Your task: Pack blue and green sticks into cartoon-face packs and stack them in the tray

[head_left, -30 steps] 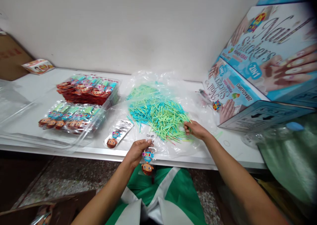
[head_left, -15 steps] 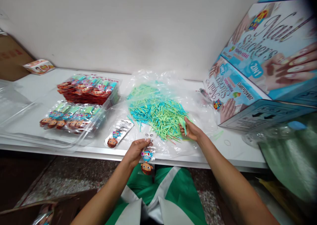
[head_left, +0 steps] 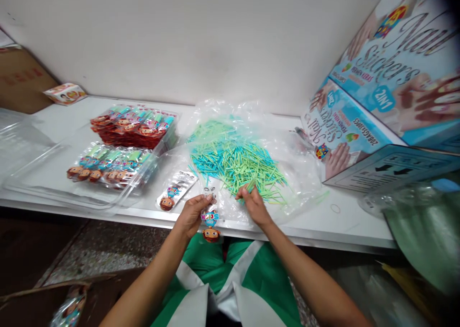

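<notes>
My left hand point(head_left: 196, 213) pinches a small printed plastic pouch point(head_left: 211, 225) near its upper end. A cartoon figure with brown hair shows on the pouch, which hangs over the table's front edge. My right hand point(head_left: 254, 206) is closed on a few thin green sticks point(head_left: 250, 187), partly hidden by its fingers. Just behind it spreads a pile of green and blue sticks point(head_left: 239, 164) on a clear plastic bag point(head_left: 300, 173). Left of my left hand, several similar flat pouches point(head_left: 177, 191) lie stacked on the table.
A clear plastic tray point(head_left: 124, 192) at the left holds rows of filled pouches point(head_left: 108, 166). Large Nail Stickers boxes point(head_left: 354, 125) stand at the right. A small carton point(head_left: 65, 94) and a brown box point(head_left: 23, 80) sit far left. A rubber band point(head_left: 335, 208) lies on the right.
My right hand has moved left from the right side of the stick pile toward the pouch, with green sticks in its fingers. My left hand still holds the pouch. The view has shifted slightly.
</notes>
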The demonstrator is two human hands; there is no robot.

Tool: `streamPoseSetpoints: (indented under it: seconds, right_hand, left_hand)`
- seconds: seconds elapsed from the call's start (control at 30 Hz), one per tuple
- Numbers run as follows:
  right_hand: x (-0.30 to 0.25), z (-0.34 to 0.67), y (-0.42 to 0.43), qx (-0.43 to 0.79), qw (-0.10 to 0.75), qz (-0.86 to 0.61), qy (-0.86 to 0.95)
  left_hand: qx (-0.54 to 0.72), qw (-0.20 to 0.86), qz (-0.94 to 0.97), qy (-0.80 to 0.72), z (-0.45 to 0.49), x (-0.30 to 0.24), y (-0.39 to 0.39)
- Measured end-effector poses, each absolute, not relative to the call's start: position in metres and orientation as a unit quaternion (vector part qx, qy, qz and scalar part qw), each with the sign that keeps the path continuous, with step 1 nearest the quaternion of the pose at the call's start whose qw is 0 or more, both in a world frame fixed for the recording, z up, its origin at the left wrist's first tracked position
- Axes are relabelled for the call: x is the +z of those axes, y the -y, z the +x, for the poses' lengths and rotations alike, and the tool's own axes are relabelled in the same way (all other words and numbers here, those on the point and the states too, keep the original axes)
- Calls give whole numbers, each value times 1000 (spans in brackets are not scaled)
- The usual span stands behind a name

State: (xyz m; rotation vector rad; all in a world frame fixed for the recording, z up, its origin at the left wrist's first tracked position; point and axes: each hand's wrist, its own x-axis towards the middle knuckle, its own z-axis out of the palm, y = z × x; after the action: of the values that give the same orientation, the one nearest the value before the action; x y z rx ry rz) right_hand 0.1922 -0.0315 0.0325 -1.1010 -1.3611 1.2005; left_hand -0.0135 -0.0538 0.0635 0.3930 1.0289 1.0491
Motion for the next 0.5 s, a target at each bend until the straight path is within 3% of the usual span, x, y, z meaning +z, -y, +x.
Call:
streamPoseSetpoints:
  seconds: [0.13, 0.5]
  right_hand:
    - [19, 166, 45, 425, 462, -466, 623]
    - [8, 164, 51, 414, 380, -464, 685]
  left_hand:
    - [477, 720, 186, -468, -17, 68, 58]
    - [477, 696, 253, -474, -20, 68, 63]
